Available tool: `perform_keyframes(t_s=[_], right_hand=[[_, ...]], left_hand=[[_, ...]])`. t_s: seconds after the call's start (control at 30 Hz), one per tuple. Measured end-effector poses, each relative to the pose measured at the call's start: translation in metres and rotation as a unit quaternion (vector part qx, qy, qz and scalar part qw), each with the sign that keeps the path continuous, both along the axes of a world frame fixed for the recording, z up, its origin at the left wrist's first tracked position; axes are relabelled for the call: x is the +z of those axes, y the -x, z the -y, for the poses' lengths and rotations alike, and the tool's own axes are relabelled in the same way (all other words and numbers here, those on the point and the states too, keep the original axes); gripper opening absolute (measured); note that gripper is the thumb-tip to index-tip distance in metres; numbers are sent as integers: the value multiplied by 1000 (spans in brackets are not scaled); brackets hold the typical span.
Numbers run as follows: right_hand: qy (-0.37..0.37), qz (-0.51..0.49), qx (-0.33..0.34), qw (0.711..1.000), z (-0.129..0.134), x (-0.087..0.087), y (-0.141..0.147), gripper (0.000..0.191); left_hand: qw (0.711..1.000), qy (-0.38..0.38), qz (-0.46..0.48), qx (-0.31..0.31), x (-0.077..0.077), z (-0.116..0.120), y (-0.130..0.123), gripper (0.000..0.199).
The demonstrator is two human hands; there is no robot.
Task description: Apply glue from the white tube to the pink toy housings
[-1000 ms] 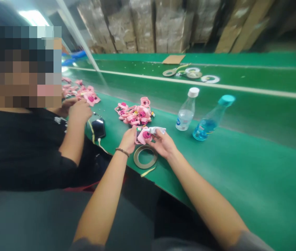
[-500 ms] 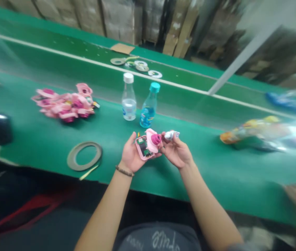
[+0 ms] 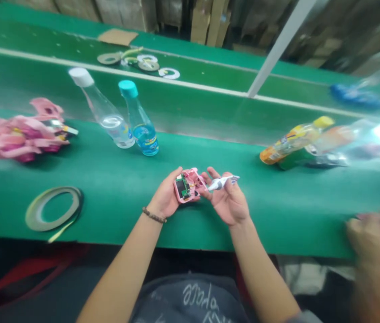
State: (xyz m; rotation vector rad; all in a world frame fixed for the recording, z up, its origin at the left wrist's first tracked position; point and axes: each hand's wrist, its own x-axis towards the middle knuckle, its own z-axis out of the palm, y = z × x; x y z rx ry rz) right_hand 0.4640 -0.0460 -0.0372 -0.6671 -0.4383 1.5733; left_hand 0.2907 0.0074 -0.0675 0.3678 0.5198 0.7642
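Well, the left hand (image 3: pixel 168 195) was wrapped around one side of an open pink case (image 3: pixel 180 198), up over the green table (image 3: pixel 210 154). The right hand (image 3: pixel 230 204) was close beside it and pinched a little white tube (image 3: pixel 222 183). Its fingers were by the pink cover (image 3: pixel 200 179), but I could not tell if they pressed on it. To do this well, the left hand likely needed to hold the case still, and the right to squeeze softly and not tug the cover. The inside of the case faced up. The tube's thin end pointed left, at the case, and its long way ran side to side. Fingers hid which way the case was longest.
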Motion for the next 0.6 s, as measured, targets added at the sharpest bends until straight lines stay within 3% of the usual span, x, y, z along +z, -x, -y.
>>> perform_keyframes(t_s=[0.07, 0.13, 0.2, 0.3, 0.4, 0.6], right_hand=[[2, 43, -28, 999, 0, -4, -6, 16], [-13, 138, -95, 986, 3, -8, -12, 15], [-42, 265, -183, 946, 11, -12, -16, 13], [-71, 423, -282, 858, 26, -18, -16, 11], [-59, 508, -301, 805, 37, -30, -11, 18], [-37, 596, -297, 745, 32, -48, -8, 20]], left_hand=[[998, 29, -50, 26, 8, 1, -11, 37], [992, 48, -100, 57, 16, 3, -19, 37], [990, 49, -116, 70, 21, 3, -25, 41], [990, 29, -99, 92, 21, 3, -33, 38], [990, 24, -78, 113, 15, 4, -41, 30], [993, 13, -16, 117, 8, 7, -47, 37]])
